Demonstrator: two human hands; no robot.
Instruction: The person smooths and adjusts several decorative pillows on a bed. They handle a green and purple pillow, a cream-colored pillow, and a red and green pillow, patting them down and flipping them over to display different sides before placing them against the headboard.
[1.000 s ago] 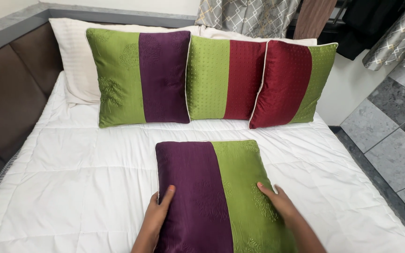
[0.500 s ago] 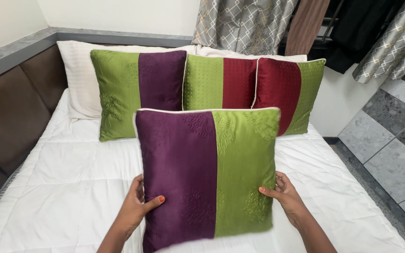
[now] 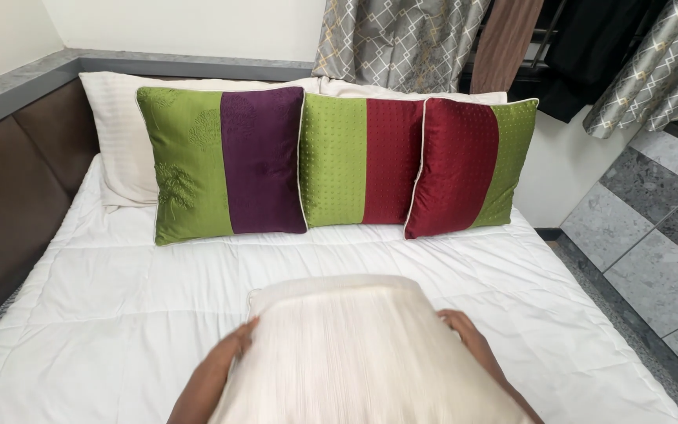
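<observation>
- Cream-backed cushion [image 3: 362, 345] is held at both side edges: left hand [image 3: 233, 353] closed on the left edge, right hand [image 3: 463, 334] on the right; fingers mostly hidden behind the fabric.
- Cushion is held just above the white quilt [image 3: 119, 314] of the bed, plain back toward the camera, not yet set down.
- Already leaning in a row against the white pillows [image 3: 119, 133]: green-and-purple cushion [image 3: 225, 165], green-and-red cushion [image 3: 359, 161], red-and-green cushion [image 3: 468, 169].
- Judged: three placed, the held one left.
</observation>
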